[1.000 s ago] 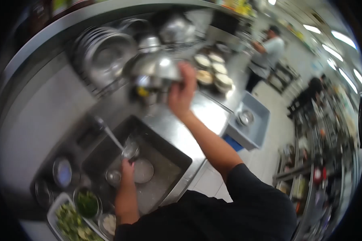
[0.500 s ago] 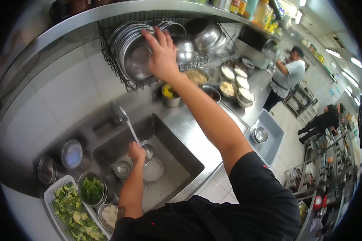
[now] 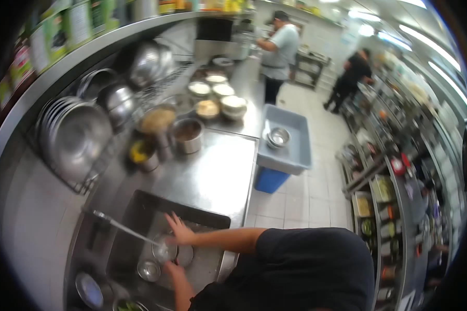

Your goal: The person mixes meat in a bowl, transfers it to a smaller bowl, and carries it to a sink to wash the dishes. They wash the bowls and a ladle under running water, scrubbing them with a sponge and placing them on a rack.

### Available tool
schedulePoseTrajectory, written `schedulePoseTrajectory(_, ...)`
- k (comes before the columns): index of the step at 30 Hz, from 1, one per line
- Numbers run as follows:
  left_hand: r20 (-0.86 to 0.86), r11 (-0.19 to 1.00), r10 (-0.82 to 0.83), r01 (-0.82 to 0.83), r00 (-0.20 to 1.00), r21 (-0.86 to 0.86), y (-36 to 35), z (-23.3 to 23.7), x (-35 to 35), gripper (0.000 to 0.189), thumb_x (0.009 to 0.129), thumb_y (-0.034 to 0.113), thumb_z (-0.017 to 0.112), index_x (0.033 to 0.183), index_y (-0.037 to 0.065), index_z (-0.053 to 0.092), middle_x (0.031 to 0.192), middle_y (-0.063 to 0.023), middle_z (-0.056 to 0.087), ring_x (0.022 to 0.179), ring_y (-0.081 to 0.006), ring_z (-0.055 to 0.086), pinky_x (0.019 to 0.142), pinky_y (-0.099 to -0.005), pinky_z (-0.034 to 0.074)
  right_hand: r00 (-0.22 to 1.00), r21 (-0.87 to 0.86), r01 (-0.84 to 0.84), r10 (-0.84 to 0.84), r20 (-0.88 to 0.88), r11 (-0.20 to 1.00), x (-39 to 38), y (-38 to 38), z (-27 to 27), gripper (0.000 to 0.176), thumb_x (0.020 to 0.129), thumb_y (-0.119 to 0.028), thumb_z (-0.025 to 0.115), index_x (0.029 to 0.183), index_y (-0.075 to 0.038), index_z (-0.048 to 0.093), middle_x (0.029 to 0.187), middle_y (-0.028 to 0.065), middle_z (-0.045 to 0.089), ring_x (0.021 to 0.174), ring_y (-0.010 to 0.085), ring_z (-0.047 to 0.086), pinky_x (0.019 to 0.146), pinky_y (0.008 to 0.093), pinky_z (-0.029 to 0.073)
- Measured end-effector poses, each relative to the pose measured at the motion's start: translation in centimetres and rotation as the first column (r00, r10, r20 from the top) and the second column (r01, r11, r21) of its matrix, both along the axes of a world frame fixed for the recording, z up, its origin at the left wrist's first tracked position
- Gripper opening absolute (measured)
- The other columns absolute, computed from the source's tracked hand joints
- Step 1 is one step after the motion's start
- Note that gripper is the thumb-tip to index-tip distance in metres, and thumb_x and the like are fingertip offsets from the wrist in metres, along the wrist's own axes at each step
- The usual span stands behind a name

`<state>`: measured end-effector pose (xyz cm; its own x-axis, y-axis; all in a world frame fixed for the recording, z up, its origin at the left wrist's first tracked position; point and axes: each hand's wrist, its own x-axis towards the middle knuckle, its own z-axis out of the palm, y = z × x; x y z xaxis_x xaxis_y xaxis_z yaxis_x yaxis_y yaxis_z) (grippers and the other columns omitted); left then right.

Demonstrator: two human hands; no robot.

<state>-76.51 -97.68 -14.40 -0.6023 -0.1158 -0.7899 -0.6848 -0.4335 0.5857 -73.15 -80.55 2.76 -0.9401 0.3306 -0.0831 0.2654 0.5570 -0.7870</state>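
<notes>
Low in the sink [image 3: 194, 215], my left hand [image 3: 173, 268] grips the near edge of a metal bowl [image 3: 164, 252], its fingers partly hidden. My right hand [image 3: 180, 231] is at the far side of the same bowl, fingers spread and open. The faucet spout [image 3: 127, 229] reaches over the bowl. A smaller metal bowl [image 3: 149, 270] sits beside it on the left, and a pale round item [image 3: 185, 255] lies just to its right.
Stacked metal bowls [image 3: 81, 136] stand in a wire rack at the left. Filled containers [image 3: 187, 136] line the counter. A grey tub [image 3: 298, 124] with small bowls is beyond its right edge. Two people, one in a light shirt [image 3: 284, 44], stand farther back.
The view has turned rightward. My right hand has left the stacked bowls on the rack and come down into the sink by the bowl at my left hand.
</notes>
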Motion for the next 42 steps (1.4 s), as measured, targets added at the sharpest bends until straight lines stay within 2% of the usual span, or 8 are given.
schedulePoseTrajectory(4,-0.022,0.966,-0.049,0.053,0.999,0.254,0.2,1.1,4.9,0.049,0.097,0.036,0.034,0.121,-0.001,0.055,0.126,-0.0146,0.054,0.113,-0.0264,0.052,0.103,-0.0391,0.039,0.914,-0.248,0.005,0.096,0.393,0.969,4.1,-3.5,-8.0,0.112,0.076,-0.040,0.073,0.153,-0.009,-0.001,0.151,0.0288,0.025,0.130,0.0450,0.043,0.105,0.0449,0.041)
schedulePoseTrajectory(10,-0.399,0.794,-0.181,0.373,0.899,0.480,3.5,7.4,6.5,0.061,0.101,0.045,0.022,0.131,-0.002,0.047,0.134,-0.0172,0.050,0.127,-0.0265,0.044,0.109,-0.0413,0.031,0.948,0.198,-0.318,0.306,0.089,0.927,3.6,-0.6,1.7,0.098,0.071,-0.010,0.070,0.151,-0.008,0.014,0.146,0.0226,0.036,0.109,0.0408,0.060,0.087,0.0470,0.052)
schedulePoseTrajectory(12,-0.402,0.548,-0.104,0.390,0.910,0.740,2.5,-3.1,2.9,0.048,0.100,0.040,0.039,0.131,0.003,0.047,0.130,-0.0149,0.054,0.125,-0.0248,0.049,0.103,-0.0399,0.040,0.937,0.331,-0.333,0.350,0.009,0.883,1.4,0.6,2.6,0.090,0.071,-0.003,0.065,0.150,-0.010,0.022,0.146,0.0203,0.038,0.107,0.0394,0.061,0.085,0.0457,0.053)
schedulePoseTrajectory(17,-0.313,0.832,-0.328,0.430,0.891,0.351,2.7,9.2,1.5,0.026,0.089,0.012,0.062,0.114,0.007,0.056,0.104,-0.0087,0.065,0.087,-0.0201,0.065,0.071,-0.0295,0.053,0.759,0.462,-0.076,0.352,-0.548,0.883,-1.6,5.8,8.2,0.061,0.077,0.008,0.051,0.136,-0.008,0.049,0.135,0.0171,0.054,0.118,0.0320,0.058,0.098,0.0402,0.049)
schedulePoseTrajectory(26,-0.243,0.957,0.031,-0.099,0.969,-0.274,-7.9,-16.1,3.8,0.018,0.086,0.015,0.055,0.093,0.000,0.062,0.081,-0.0093,0.063,0.073,-0.0227,0.062,0.065,-0.0360,0.050,-0.027,0.325,0.421,0.370,-0.929,0.847,-6.6,11.3,33.4,0.041,0.095,-0.013,0.053,0.131,0.005,0.046,0.126,0.0221,0.058,0.117,0.0332,0.056,0.104,0.0416,0.041)
schedulePoseTrajectory(31,0.071,0.464,-0.280,0.199,0.957,-0.863,-6.9,-16.7,6.5,0.021,0.088,0.016,0.052,0.097,0.001,0.064,0.096,-0.0162,0.065,0.094,-0.0349,0.061,0.084,-0.0468,0.049,0.298,0.686,0.463,0.631,-0.716,0.561,-16.6,4.8,38.0,0.060,0.086,-0.009,0.057,0.141,0.002,0.037,0.138,0.0235,0.046,0.129,0.0402,0.043,0.106,0.0504,0.035)
schedulePoseTrajectory(34,0.145,0.576,-0.079,0.164,0.986,-0.801,-7.2,-10.3,5.2,0.020,0.084,0.016,0.056,0.094,0.002,0.066,0.100,-0.0193,0.065,0.095,-0.0369,0.062,0.084,-0.0466,0.049,0.311,0.762,0.479,0.727,-0.612,0.437,-19.1,2.6,37.4,0.064,0.089,-0.021,0.063,0.144,-0.004,0.036,0.142,0.0213,0.041,0.137,0.0379,0.032,0.108,0.0520,0.032)
schedulePoseTrajectory(42,0.402,-0.008,-0.401,0.436,0.823,-0.900,-10.3,-19.7,-1.8,0.025,0.091,0.024,0.055,0.090,0.000,0.064,0.090,-0.0155,0.065,0.094,-0.0319,0.062,0.083,-0.0457,0.050,0.401,0.567,0.360,0.426,-0.811,0.741,-19.6,5.3,35.4,0.076,0.083,-0.036,0.067,0.146,-0.007,0.036,0.144,0.0190,0.040,0.131,0.0340,0.042,0.108,0.0470,0.039)
